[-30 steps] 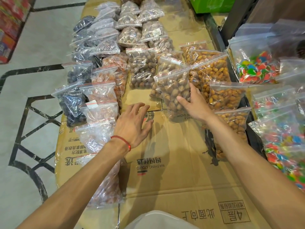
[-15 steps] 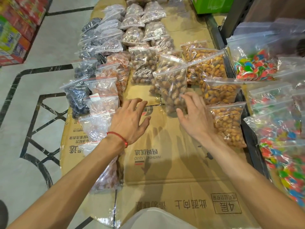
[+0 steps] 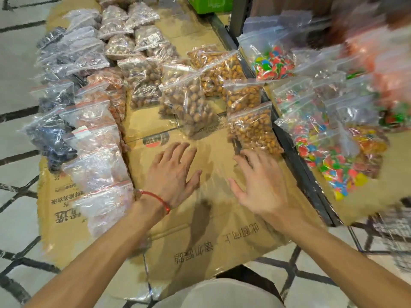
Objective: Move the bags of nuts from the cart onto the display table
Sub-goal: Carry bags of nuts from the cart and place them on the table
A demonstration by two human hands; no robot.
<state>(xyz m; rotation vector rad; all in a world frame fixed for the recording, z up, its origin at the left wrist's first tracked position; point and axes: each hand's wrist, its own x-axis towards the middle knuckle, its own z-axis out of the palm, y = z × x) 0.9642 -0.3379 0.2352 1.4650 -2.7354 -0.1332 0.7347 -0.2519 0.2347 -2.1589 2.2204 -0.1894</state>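
Both hands hover empty, fingers spread, over bare cardboard: left hand [image 3: 172, 172], right hand [image 3: 259, 185]. Bags of nuts lie ahead, the nearest almond bag [image 3: 252, 128] just beyond the right fingertips, long axis running away. The wire cart [image 3: 393, 236] sits rightward, nearer the right hand.

A pale polished stone floor [image 3: 15, 70] inlaid with black geometric lines [image 3: 17, 112] spreads left of a dark metal shelf upright [image 3: 239, 16]. Just left of the upright's base sits a green cardboard box [image 3: 211, 4]. Soft, even indoor light falls throughout.
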